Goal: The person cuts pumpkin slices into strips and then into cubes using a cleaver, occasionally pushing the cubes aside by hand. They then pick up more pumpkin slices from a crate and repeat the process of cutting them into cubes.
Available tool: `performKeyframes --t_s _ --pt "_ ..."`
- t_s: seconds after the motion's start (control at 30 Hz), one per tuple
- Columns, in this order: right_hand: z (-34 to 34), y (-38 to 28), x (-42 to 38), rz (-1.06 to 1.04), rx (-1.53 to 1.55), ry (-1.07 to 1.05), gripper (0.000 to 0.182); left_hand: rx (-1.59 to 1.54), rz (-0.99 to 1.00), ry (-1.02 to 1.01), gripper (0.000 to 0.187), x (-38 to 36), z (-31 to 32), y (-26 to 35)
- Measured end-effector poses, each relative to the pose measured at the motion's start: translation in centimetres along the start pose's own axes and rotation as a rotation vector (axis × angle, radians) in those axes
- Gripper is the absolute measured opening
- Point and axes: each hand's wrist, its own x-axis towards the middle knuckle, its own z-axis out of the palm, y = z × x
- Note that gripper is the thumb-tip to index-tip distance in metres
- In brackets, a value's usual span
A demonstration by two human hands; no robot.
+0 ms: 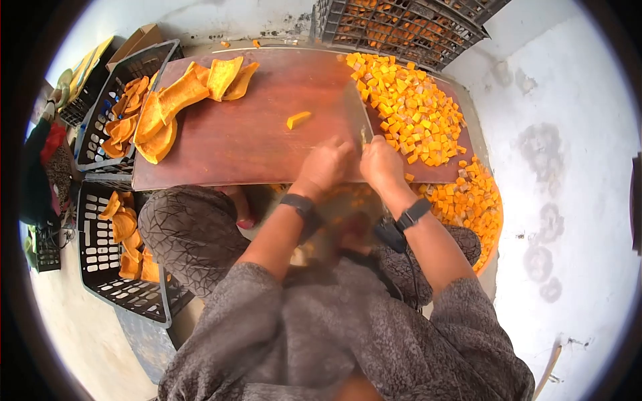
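Note:
My right hand is closed round the handle of a large knife, whose blade points away from me over the red-brown board. Close beside it on the left, my left hand is blurred by motion at the board's near edge; its fingers cannot be made out clearly. One small orange pumpkin stick lies on the board, left of the knife. Curved pumpkin slices overlap at the board's left end. A heap of orange cubes covers the right end, right of the blade.
Black crates with pumpkin pieces stand at the left and lower left. Another crate is behind the board. More cubes lie below its right end, near the white wall. Another person's arm shows far left.

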Motion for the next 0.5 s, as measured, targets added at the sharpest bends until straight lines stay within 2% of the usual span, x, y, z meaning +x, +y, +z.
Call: performKeyframes --t_s 0.07,0.1,0.13,0.2,0.23,0.27,0.3,0.33,0.4,0.43,0.5 --pt "0.3 0.7 1.6 0.020 -0.003 0.101 0.023 -0.031 -0.013 -0.007 0.010 -0.1 -0.2 -0.2" --pt "1.2 2.2 2.2 -0.073 -0.049 0.222 0.022 -0.078 -0.029 -0.022 0.014 -0.2 -0.3 -0.3" --pt "0.9 2.7 2.4 -0.078 -0.048 0.225 0.022 -0.074 -0.028 -0.017 0.014 0.1 -0.5 -0.3" --pt "0.3 3.8 2.5 0.125 0.209 0.120 0.022 -0.201 0.019 0.329 0.024 0.9 -0.9 -0.7" --pt "-1.0 3.4 1.7 0.069 0.349 0.119 0.023 -0.203 0.017 0.325 0.024 1.4 -1.7 -0.6" --pt "-2.1 2.7 0.6 0.074 0.352 0.116 0.023 -0.114 -0.094 0.408 0.025 1.8 -2.9 -0.9" --pt "-4.0 1.0 -0.7 0.171 0.481 -0.010 0.023 -0.022 -0.205 0.491 0.027 2.2 -4.0 -1.3" --pt "-5.1 0.1 -1.7 0.262 0.607 -0.133 0.024 -0.021 -0.202 0.491 0.027 2.4 -4.7 -2.1" --pt "-4.2 1.0 -3.1 0.230 0.512 -0.176 0.025 0.341 -0.227 0.583 0.026 3.1 -6.4 -3.6" --pt "-3.9 0.9 -3.9 0.205 0.511 -0.237 0.025 0.345 -0.226 0.589 0.026 3.0 -6.4 -4.6" --pt "-3.3 0.9 -4.8 0.170 0.513 -0.302 0.026 0.471 -0.397 0.438 0.026 2.4 -5.7 -6.7"
